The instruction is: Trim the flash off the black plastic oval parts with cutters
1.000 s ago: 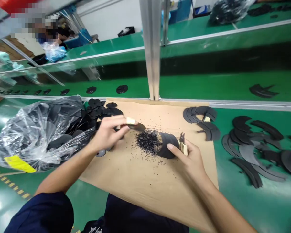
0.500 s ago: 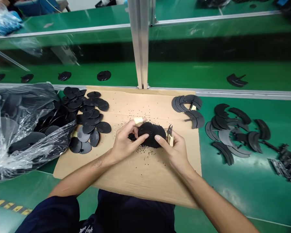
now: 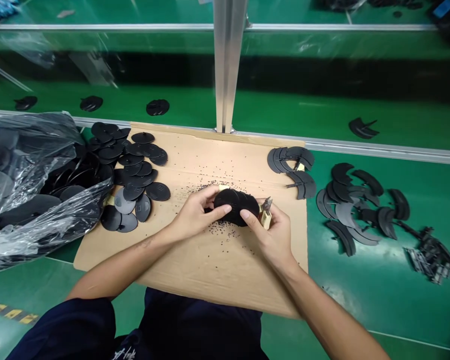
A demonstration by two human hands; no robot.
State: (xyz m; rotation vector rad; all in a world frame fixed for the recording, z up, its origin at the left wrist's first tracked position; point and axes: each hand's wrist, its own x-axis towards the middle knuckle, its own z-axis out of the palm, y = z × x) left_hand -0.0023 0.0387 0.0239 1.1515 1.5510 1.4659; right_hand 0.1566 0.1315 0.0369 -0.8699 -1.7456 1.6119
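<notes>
Over the middle of the cardboard sheet (image 3: 195, 270), both hands grip a cluster of overlapping black plastic discs (image 3: 236, 206). My left hand (image 3: 195, 212) is closed on its left side, thumb on top; pale tape wraps one finger. My right hand (image 3: 272, 232) closes on the right side, its thumb pressing the upper face. Tucked in the same hand is a pair of nippers (image 3: 266, 212), jaws pointing up and away and pale wrapping on the handle. Tiny black offcuts (image 3: 225, 231) lie scattered around and below the discs. The fingers beneath the discs are hidden.
More black discs (image 3: 135, 180) are heaped on the left beside a clear plastic bag (image 3: 41, 200) of them. Curved black pieces (image 3: 292, 160) lie at right, with others (image 3: 347, 210) farther right near small dark parts (image 3: 433, 255). A metal post (image 3: 228, 70) rises behind the cardboard.
The camera view has shifted slightly, so the background post sits farther right. Both hands keep hold of the discs, and the nippers stay in my right hand.
</notes>
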